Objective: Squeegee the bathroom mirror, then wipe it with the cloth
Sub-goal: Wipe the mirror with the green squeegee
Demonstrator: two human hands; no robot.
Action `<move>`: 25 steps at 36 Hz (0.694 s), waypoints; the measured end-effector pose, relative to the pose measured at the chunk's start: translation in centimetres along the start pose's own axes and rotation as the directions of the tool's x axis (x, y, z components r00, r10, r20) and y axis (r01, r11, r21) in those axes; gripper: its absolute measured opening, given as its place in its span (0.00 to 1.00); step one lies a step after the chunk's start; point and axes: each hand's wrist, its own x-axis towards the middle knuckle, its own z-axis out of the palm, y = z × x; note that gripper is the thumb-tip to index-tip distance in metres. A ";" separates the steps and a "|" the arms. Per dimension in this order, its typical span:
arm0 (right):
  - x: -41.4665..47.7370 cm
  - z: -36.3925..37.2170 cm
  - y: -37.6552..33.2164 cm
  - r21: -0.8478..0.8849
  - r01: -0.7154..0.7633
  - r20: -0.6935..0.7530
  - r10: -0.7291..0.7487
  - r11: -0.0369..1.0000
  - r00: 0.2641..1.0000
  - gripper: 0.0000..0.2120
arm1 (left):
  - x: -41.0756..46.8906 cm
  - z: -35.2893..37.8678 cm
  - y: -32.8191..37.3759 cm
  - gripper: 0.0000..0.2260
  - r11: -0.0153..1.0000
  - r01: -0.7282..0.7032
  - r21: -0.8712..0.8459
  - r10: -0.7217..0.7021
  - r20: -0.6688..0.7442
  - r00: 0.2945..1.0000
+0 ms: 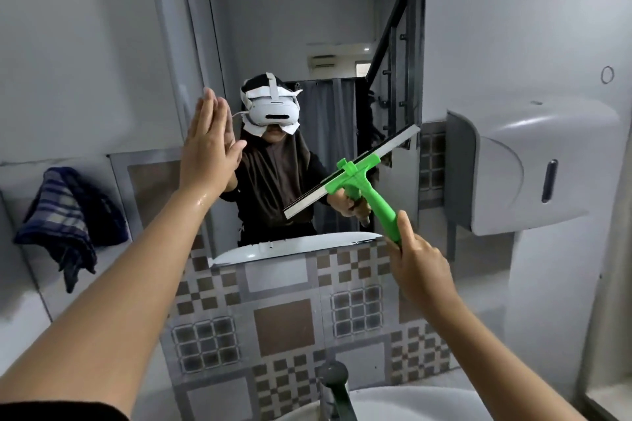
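Note:
The tall bathroom mirror [307, 27] fills the middle of the wall. My right hand [420, 263] grips the handle of a green squeegee [362, 181]. Its long grey blade lies tilted across the mirror's lower right part, right end higher, at or just off the glass. My left hand [208, 143] is flat, fingers together and pointing up, at the mirror's left edge; the wrist looks wet. A dark blue checked cloth [63, 215] hangs over a ledge at the left, away from both hands.
A white paper dispenser [533, 161] juts from the wall right of the mirror. Patterned tiles [284, 321] cover the wall below it. A grey tap [333, 386] and the white basin [410, 407] sit at the bottom.

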 end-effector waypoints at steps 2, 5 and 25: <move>-1.0 0.4 -0.2 0.035 -0.065 -0.013 0.065 0.997 0.998 0.26 | 0.0 -0.1 0.1 0.33 1.000 -0.001 -0.009 0.001 0.001 1.000; -1.8 1.5 -1.0 0.114 -0.159 0.008 0.159 0.981 0.987 0.25 | 0.0 0.3 0.0 0.33 1.000 0.006 -0.027 -0.006 0.013 1.000; -7.3 6.6 -14.1 0.486 -0.493 0.197 0.459 0.721 0.866 0.17 | -1.5 -1.9 0.2 0.32 0.994 -0.063 -0.095 0.072 0.097 0.993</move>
